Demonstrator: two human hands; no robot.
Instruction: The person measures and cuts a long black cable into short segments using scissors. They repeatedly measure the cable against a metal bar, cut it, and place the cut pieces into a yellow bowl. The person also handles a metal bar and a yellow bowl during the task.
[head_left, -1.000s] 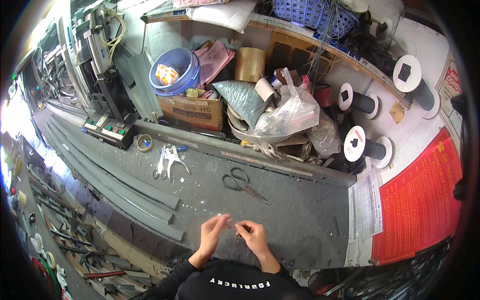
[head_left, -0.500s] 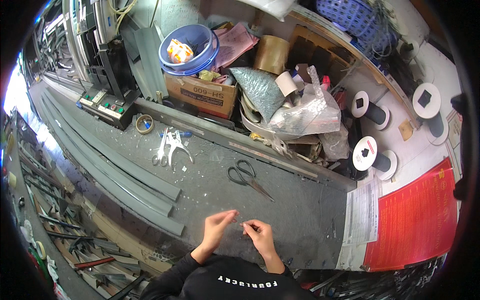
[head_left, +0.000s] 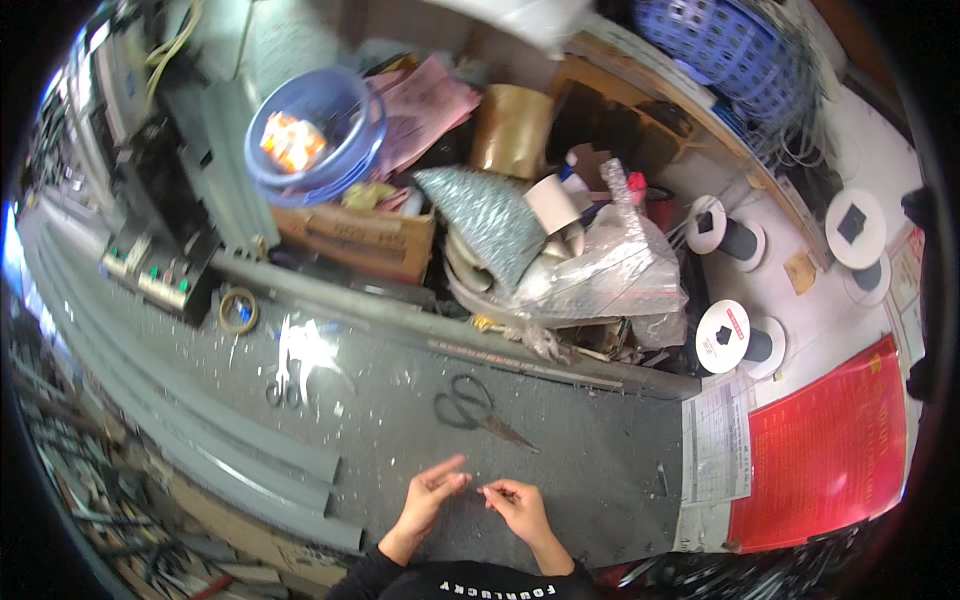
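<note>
Both hands hover over the grey worktop, close together and in front of my body. My left hand has its index finger stretched out, apart from the thumb; no held thing shows in it. On the other side of a narrow gap, my right hand pinches thumb and fingertips together; whatever lies between them is too small to make out. Beyond the hands lie black-handled scissors, with the blades pointing right. Further left are small scissors and a silvery plier-like tool, washed out by glare.
Long grey strips run along the left. A tape roll lies near a machine with buttons. Behind a low ledge stand a cardboard box, a blue basin and plastic bags. Spools sit at right.
The whole view has shifted and blurred; the worktop things sit lower in it. My left index finger is spread further from the thumb. The right hand stays pinched.
</note>
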